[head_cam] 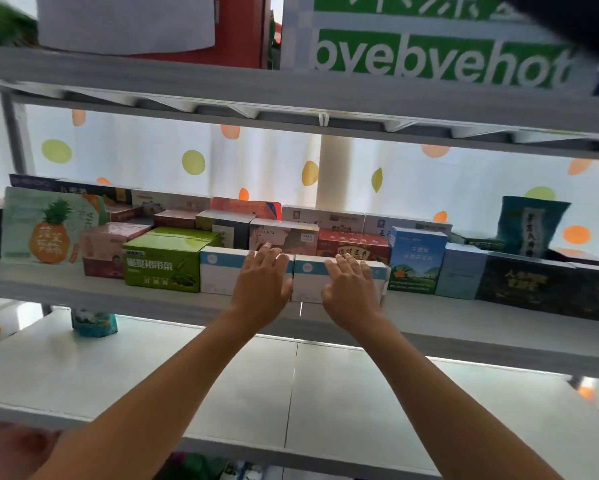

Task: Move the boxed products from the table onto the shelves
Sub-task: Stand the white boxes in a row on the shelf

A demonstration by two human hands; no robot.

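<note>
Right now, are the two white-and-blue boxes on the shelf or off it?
On: both white-and-blue boxes sit on the middle shelf, left hand and right hand pressing their fronts.

Middle shelf (pixel 118 299): two flat boxes side by side at front edge, touching. Left hand (pixel 261 285) rests on left flat box (pixel 222 271); right hand (pixel 351 289) on right flat box (pixel 308 282). Seaweed carton (pixel 163 265) just left of left flat box. Pineapple pouch (pixel 45 226) further left. Upright mountain-print box (pixel 417 261) just right of right flat box; plain box (pixel 459 271) beside it. More boxes in rows behind. Lower shelf (pixel 360 393) below, small packet (pixel 93 323) at its back left.
</note>
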